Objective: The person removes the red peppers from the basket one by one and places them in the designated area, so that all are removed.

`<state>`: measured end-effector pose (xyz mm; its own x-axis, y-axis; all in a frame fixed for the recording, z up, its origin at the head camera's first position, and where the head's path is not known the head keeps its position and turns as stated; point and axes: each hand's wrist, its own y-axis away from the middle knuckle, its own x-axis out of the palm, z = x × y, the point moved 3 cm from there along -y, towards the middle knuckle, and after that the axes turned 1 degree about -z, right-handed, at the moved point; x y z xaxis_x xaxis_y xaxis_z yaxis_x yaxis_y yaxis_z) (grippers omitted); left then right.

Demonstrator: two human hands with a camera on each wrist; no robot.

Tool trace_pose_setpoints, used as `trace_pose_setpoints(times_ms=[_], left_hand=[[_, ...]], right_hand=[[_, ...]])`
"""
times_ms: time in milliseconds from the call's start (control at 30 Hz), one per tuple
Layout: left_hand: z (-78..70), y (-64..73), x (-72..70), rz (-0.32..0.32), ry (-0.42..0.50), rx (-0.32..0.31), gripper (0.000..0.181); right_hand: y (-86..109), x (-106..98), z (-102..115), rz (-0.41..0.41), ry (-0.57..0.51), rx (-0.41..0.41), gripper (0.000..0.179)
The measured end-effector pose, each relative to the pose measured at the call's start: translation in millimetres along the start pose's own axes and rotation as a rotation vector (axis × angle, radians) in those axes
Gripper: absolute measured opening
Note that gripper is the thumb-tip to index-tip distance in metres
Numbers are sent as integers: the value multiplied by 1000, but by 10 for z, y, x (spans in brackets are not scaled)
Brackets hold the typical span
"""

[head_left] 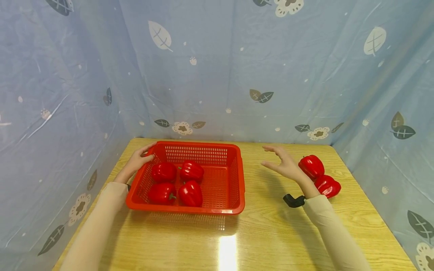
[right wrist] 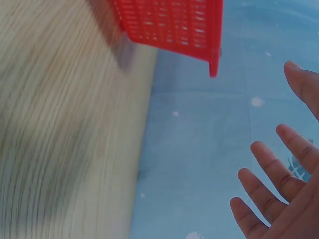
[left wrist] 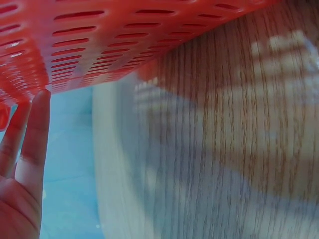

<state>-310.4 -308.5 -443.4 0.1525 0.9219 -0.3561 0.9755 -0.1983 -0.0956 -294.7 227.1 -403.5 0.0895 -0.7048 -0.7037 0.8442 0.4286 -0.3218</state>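
Observation:
A red plastic basket (head_left: 217,211) with slotted walls stands left of centre on the wooden table and holds several red bell peppers (head_left: 192,171). At its far left corner my left hand (head_left: 137,162) grips the rim, the thumb over the edge. In the left wrist view, straight fingers (left wrist: 37,134) reach the outside of the slotted wall. My right hand (head_left: 285,164) hovers in the air right of the basket, its fingers spread and nothing held. Just beyond that wrist, two red bell peppers (head_left: 312,166) lie on the table at the right, one partly behind the forearm.
The pale wooden table (head_left: 264,233) reflects a bright light near its front. A blue patterned curtain (head_left: 210,75) hangs behind the table and along both sides. A black strap piece (head_left: 293,201) sticks out at the right wrist.

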Motion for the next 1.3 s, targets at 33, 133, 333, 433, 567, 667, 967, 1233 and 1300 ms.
trace_pose_setpoints(times_ms=[33, 133, 333, 433, 567, 667, 967, 1233, 1300], left_hand=[[13, -1, -2, -1, -5, -2, 57], [21, 5, -2, -8, -18, -1, 57], [10, 9, 4, -17, -43, 2, 57], [5, 8, 4, -13, -34, 9, 57], [5, 6, 8, -5, -10, 0, 58], [-2, 2, 6, 2, 14, -8, 58], [-243, 96, 53, 5, 27, 7, 56], [-6, 15, -4, -6, 29, 4, 57], [18, 9, -5, -7, 24, 10, 57]], right_hand=[[-9, 18, 10, 5, 2, -10, 61], [-31, 60, 55, 14, 6, -28, 60], [-70, 115, 174, 18, -4, -48, 59], [-90, 140, 212, 25, -5, -49, 58], [-112, 177, 238, 36, -2, -58, 57], [-127, 199, 269, 39, -2, -73, 57], [-170, 261, 447, 81, -1, -102, 58], [-231, 345, 583, 119, 12, -145, 60], [-246, 368, 609, 136, 15, -156, 61]])
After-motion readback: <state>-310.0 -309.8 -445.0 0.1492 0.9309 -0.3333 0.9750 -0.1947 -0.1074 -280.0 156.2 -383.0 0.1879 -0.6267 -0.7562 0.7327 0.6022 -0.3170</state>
